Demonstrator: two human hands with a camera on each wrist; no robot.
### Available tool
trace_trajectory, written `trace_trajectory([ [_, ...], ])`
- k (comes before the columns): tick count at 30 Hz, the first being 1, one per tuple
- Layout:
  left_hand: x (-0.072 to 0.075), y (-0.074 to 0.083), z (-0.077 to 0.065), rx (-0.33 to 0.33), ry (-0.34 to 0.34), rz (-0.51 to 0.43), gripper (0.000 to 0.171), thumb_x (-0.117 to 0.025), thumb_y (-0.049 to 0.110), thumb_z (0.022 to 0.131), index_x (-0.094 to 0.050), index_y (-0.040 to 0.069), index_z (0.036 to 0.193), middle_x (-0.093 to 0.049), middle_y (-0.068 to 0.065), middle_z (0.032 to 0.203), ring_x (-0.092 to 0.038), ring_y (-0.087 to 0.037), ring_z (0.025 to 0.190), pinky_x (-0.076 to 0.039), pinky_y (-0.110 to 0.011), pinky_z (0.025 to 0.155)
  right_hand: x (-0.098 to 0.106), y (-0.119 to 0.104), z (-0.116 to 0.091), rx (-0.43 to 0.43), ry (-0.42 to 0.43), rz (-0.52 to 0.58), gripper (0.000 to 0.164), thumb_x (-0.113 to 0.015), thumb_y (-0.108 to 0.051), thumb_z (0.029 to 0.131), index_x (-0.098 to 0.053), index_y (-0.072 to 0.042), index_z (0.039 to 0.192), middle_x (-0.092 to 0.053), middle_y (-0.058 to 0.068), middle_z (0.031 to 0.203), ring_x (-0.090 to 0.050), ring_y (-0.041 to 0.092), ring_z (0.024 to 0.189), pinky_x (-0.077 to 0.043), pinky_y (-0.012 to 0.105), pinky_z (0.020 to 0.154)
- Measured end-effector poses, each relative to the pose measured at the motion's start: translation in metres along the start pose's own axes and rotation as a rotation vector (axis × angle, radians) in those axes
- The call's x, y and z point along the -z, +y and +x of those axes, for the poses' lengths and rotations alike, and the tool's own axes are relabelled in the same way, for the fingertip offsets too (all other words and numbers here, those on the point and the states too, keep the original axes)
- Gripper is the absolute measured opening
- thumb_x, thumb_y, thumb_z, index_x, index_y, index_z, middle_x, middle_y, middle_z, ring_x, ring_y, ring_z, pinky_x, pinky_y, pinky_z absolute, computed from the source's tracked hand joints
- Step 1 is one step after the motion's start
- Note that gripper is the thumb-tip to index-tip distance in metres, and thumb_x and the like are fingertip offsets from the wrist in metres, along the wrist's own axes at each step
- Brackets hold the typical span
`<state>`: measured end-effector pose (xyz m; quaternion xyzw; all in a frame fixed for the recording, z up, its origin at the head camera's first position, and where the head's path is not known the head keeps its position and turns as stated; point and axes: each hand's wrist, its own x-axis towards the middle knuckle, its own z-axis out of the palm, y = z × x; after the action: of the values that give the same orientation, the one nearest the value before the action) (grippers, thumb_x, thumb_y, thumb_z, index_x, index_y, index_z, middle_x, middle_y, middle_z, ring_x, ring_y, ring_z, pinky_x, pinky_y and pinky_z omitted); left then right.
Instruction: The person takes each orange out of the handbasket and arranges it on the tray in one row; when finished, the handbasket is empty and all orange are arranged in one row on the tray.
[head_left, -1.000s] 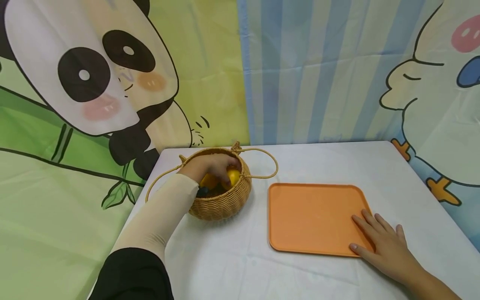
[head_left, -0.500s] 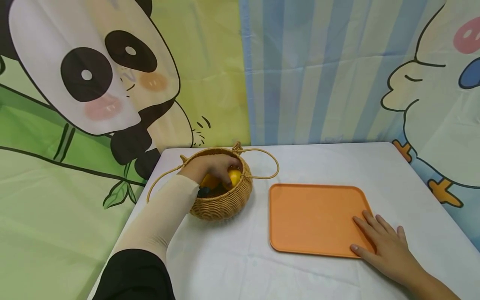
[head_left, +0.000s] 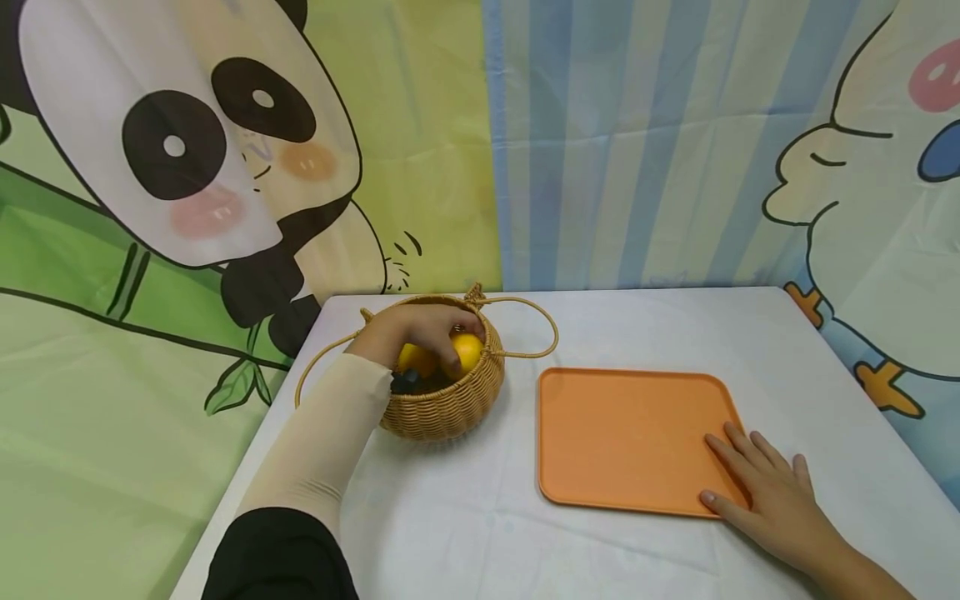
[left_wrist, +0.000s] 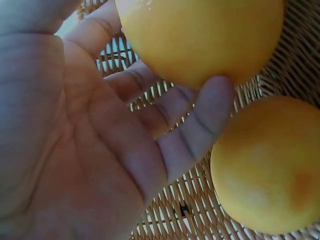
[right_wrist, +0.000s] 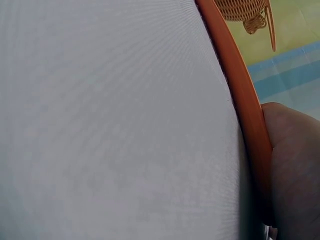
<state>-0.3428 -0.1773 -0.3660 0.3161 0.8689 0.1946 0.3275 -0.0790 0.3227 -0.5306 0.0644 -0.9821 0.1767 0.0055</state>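
My left hand [head_left: 431,327] reaches into a wicker basket [head_left: 442,414] and grips a smooth, round yellow-orange fruit [head_left: 467,353]. In the left wrist view, the fingers [left_wrist: 172,145] curl round the underside of this fruit [left_wrist: 200,37]. A second, similar fruit [left_wrist: 270,165] with a reddish patch lies beside it against the woven wall. Dark objects [head_left: 406,382] show at the basket's near left side, partly hidden by the wrist. Spread flat, my right hand [head_left: 772,492] rests on the right edge of an orange tray [head_left: 633,437], its thumb [right_wrist: 292,145] at the rim in the right wrist view.
Basket and tray stand on a white-covered table [head_left: 517,550], the tray to the right of the basket. One thin basket handle [head_left: 551,333] sticks out toward the tray, another lies at the left. A printed cartoon curtain [head_left: 637,150] hangs behind the table.
My left hand and forearm have shifted slightly, and more of both yellow-orange fruits shows in the basket. The right hand stays on the tray's edge.
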Motion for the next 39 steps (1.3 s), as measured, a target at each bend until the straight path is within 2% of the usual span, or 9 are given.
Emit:
trace_trajectory([
  [6,0.005,-0.003,-0.007,-0.059,-0.036,-0.083,0.057,-0.084,0.012,0.08,-0.066,0.024,0.133,-0.061,-0.005,0.129,-0.058,-0.026,0.105,-0.052,-0.039,0.087,-0.001,-0.001,0.002,-0.015,-0.007,-0.002,0.093,-0.068,-0.066,0.096,-0.041,-0.009,0.164,-0.023,0.029,0.171,-0.015,0.061,0.153,0.017,0.085,0.108],
  [13,0.008,0.0,-0.015,-0.025,-0.046,-0.197,0.057,-0.084,0.008,0.084,-0.063,0.02,0.136,-0.06,-0.009,0.13,-0.058,-0.028,0.104,-0.057,-0.038,0.08,-0.003,-0.001,0.003,-0.011,-0.001,-0.011,0.093,-0.068,-0.067,0.095,-0.043,-0.01,0.163,-0.024,0.028,0.172,-0.016,0.061,0.153,0.018,0.084,0.108],
  [19,0.011,0.006,-0.023,-0.034,-0.021,-0.214,0.061,-0.082,0.007,0.083,-0.061,0.019,0.139,-0.057,-0.01,0.133,-0.057,-0.029,0.108,-0.058,-0.039,0.08,-0.002,0.0,0.001,0.003,0.005,-0.001,0.091,-0.069,-0.064,0.096,-0.042,-0.01,0.164,-0.024,0.027,0.172,-0.015,0.06,0.153,0.016,0.085,0.109],
  [28,0.016,0.011,-0.032,-0.101,-0.017,-0.223,0.065,-0.078,0.004,0.084,-0.057,0.014,0.145,-0.055,-0.011,0.14,-0.055,-0.03,0.115,-0.055,-0.039,0.088,-0.002,0.002,0.002,0.003,0.008,-0.004,0.09,-0.068,-0.064,0.097,-0.041,-0.01,0.164,-0.023,0.027,0.173,-0.014,0.06,0.154,0.018,0.084,0.109],
  [34,0.02,0.015,-0.039,-0.184,0.019,-0.227,0.067,-0.08,0.005,0.084,-0.056,0.008,0.147,-0.054,-0.012,0.148,-0.057,-0.03,0.116,-0.051,-0.039,0.098,-0.002,0.0,0.0,-0.004,0.007,0.004,0.091,-0.069,-0.065,0.096,-0.042,-0.01,0.164,-0.023,0.027,0.172,-0.016,0.061,0.153,0.019,0.083,0.109],
  [39,0.022,0.015,-0.042,-0.239,0.062,-0.257,0.065,-0.081,0.004,0.084,-0.057,0.007,0.145,-0.051,-0.014,0.151,-0.058,-0.031,0.117,-0.051,-0.04,0.098,-0.001,0.0,-0.001,-0.001,0.016,0.002,0.091,-0.069,-0.064,0.096,-0.041,-0.01,0.164,-0.024,0.027,0.172,-0.015,0.06,0.154,0.018,0.083,0.109],
])
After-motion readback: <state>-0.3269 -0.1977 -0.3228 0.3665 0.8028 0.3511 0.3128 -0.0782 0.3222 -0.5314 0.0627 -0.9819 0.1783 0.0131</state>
